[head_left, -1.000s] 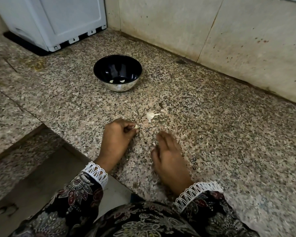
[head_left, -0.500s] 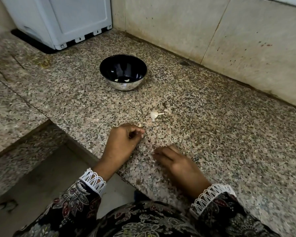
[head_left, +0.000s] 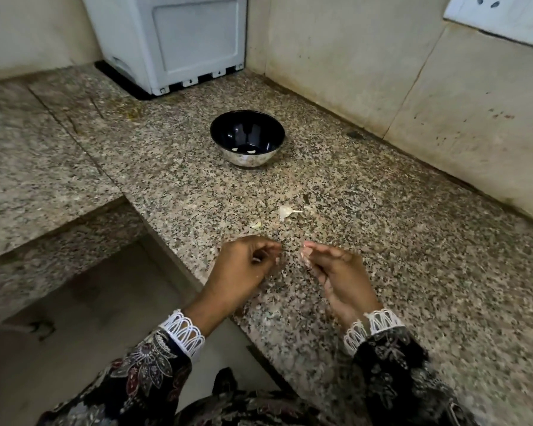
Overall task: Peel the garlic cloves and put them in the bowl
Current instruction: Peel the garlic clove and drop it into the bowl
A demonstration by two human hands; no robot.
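A steel bowl (head_left: 247,138) with a dark inside stands on the granite counter (head_left: 397,256) and holds a few peeled garlic cloves (head_left: 250,152). Nearer to me lie a pale garlic skin with a stalk (head_left: 285,211) and a small pale garlic piece (head_left: 255,224). My left hand (head_left: 243,269) hovers just in front of them, fingers curled, thumb against forefinger, with nothing plainly visible in it. My right hand (head_left: 336,272) faces it a short gap away. Its curled fingertips pinch a small pale, blurred bit that looks like a garlic clove (head_left: 304,260).
A white appliance (head_left: 179,41) stands at the back left against the wall. The tiled wall (head_left: 382,72) runs along the counter's far side. The counter edge (head_left: 179,256) drops to a lower floor area on my left.
My right hand has lifted off the counter, where it lay flat, and curled its fingers. My left hand has also risen. The two hands now face each other. The view has tilted up.
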